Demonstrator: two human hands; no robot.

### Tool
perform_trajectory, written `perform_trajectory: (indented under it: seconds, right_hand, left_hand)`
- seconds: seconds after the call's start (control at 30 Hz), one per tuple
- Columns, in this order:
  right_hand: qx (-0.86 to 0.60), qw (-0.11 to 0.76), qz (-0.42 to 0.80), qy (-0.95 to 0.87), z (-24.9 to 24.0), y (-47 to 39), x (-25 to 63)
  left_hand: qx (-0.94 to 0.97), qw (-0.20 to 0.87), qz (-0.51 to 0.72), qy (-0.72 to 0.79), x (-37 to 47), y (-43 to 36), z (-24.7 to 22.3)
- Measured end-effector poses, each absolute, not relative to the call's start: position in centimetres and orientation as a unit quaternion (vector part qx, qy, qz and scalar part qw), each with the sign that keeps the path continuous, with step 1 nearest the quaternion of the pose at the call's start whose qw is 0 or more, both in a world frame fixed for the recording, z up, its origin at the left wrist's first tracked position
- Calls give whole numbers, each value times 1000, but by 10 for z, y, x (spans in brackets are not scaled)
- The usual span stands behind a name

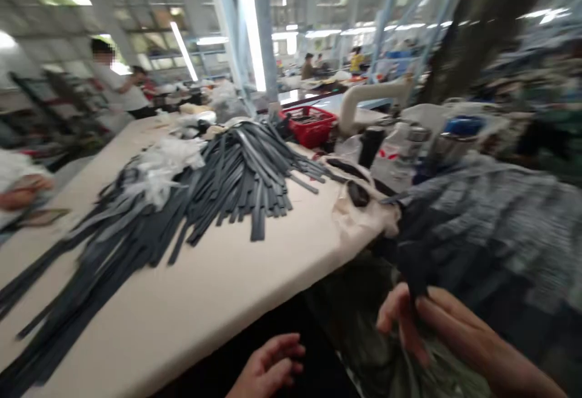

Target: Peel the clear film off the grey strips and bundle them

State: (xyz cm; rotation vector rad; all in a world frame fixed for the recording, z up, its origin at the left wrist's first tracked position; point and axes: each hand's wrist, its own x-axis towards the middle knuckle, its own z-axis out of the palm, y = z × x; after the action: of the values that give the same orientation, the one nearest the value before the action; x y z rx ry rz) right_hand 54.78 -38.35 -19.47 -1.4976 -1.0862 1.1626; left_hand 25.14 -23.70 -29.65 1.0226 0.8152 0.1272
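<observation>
My left hand [271, 366] is low in the middle, just off the table's near edge. Its fingers are loosely curled and apart, with nothing in them. To the right, my right hand [448, 319] pinches the edge of a dark grey fabric piece [416, 267] between thumb and fingers. That piece hangs beside a heap of grey and dark cloth [495, 222], and motion blur hides where one ends and the other begins. Many dark grey fabric strips [245, 173] lie fanned out on the pale table [218, 289], away from both hands.
White crumpled material [163, 164] lies over the strips. At the table's far side are a red basket [313, 125], a beige cloth bag [364, 216] and a blue-lidded container [459, 137]. Another person's hand [27, 190] shows at the left edge; a person [118, 79] stands farther back.
</observation>
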Motion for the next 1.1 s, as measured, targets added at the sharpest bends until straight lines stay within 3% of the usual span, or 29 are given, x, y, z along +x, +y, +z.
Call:
perform_trajectory:
  seconds: [0.07, 0.17, 0.27, 0.43, 0.57, 0.7, 0.87, 1.1]
  right_hand:
    - [-538, 418, 590, -435, -221, -360, 505]
    - [-459, 342, 669, -475, -246, -324, 445]
    - [-446, 302, 661, -522, -252, -302, 407]
    - [-447, 313, 619, -565, -247, -286, 405]
    - [-492, 413, 517, -565, -234, -257, 444]
    - [-573, 533, 359, -508, -233, -215, 483]
    - [-640, 487, 236, -545, -256, -198, 493]
    - [-657, 474, 164, -563, -269, -202, 491]
  left_hand:
    - [499, 792, 104, 336, 250, -237, -283]
    - [520, 783, 183, 289, 250, -239, -262]
    - [507, 773, 212, 315, 243, -242, -252]
    - [533, 728, 265, 339, 217, -221, -234]
    - [648, 568, 344, 374, 195, -144, -210]
    - [678, 329, 406, 517, 178, -27, -195]
    - [690, 168, 385, 589, 175, 84, -177]
    - [758, 35, 239, 607, 216, 153, -173]
